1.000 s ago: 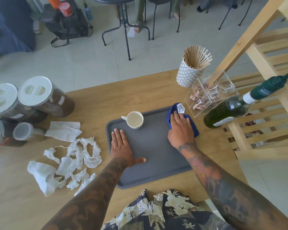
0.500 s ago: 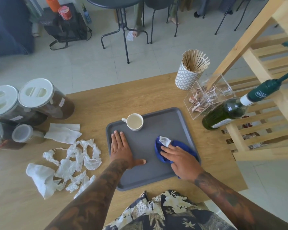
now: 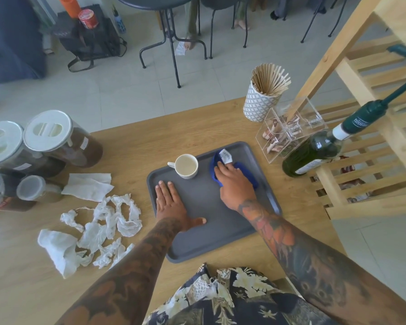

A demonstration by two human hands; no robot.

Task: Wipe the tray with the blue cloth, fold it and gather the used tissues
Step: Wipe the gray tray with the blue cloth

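Blue cloth (image 3: 244,171) is lying under the flat, pressing right hand (image 3: 236,184) at the tray's (image 3: 197,245) far right, while the left hand (image 3: 171,205) is bracing flat and open on the near left.

Both forearms are bare and covered in dense tattoos down to the wrists; the right one carries an orange-red floral patch above darker inkwork. The left hand (image 3: 171,202) and right hand (image 3: 236,184) wear no rings or gloves. A dark garment (image 3: 220,294) printed with cream flowers and leaves covers the body below.
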